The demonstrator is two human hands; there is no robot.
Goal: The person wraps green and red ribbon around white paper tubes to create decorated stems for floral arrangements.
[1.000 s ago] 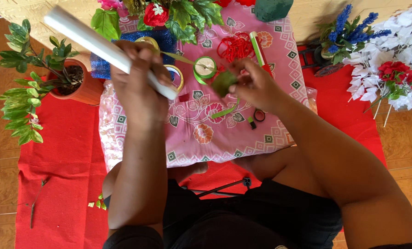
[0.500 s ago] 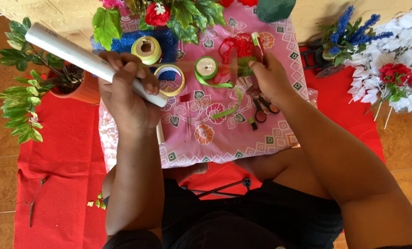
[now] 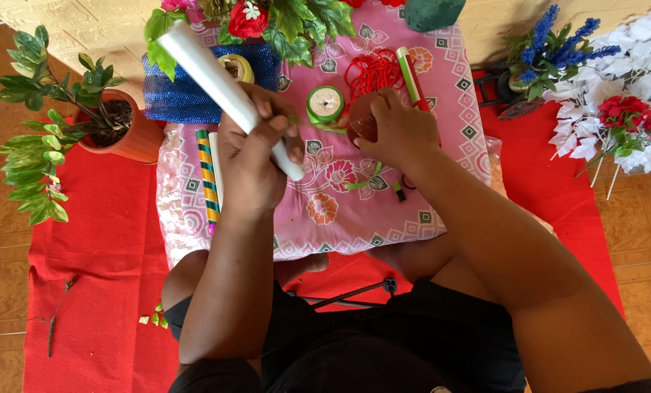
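My left hand grips a long white tube that slants up to the left above a pink patterned cloth. My right hand closes around a small dark red round object over the cloth's far part. A thin green ribbon runs between the two hands. Just left of the right hand sits a green tape roll. A tangle of red string and a green stick lie beyond the right hand.
A striped stick lies on the cloth's left side, near blue mesh and a yellow tape roll. A potted plant stands left on the red mat. White and red artificial flowers and blue ones lie right.
My left hand has swung the white tube steeper and shifted it right. My right hand moved slightly left and now holds the dark red round object.
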